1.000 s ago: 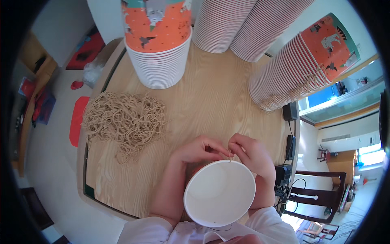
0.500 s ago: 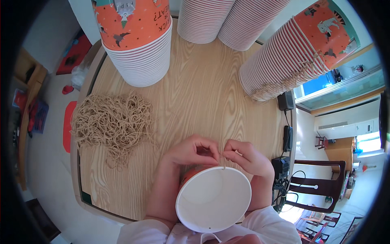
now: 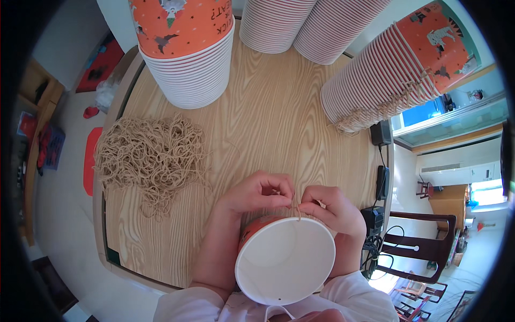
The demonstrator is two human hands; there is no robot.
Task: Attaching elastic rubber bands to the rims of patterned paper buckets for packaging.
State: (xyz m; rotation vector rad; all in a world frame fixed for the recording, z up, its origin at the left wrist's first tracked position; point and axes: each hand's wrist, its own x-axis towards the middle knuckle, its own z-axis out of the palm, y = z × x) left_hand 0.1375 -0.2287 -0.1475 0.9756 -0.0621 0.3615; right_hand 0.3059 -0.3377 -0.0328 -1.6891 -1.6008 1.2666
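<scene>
At the lower centre of the frame, a bucket (image 3: 285, 262) tilts, its white inside facing up. At its top rim, the left hand (image 3: 255, 193) and right hand (image 3: 337, 210) each have their fingers pinched almost together on a thin string (image 3: 299, 213). A string pile (image 3: 153, 161) lies centre left on the table (image 3: 257, 123); bucket stacks (image 3: 190, 80) stand along the top.

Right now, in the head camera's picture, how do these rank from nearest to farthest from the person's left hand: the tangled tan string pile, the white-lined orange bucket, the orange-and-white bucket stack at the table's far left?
1. White-lined orange bucket: right beside the left hand, toward the body.
2. Tan string pile: to the hand's left.
3. Orange-and-white bucket stack: beyond the string, far left.
</scene>
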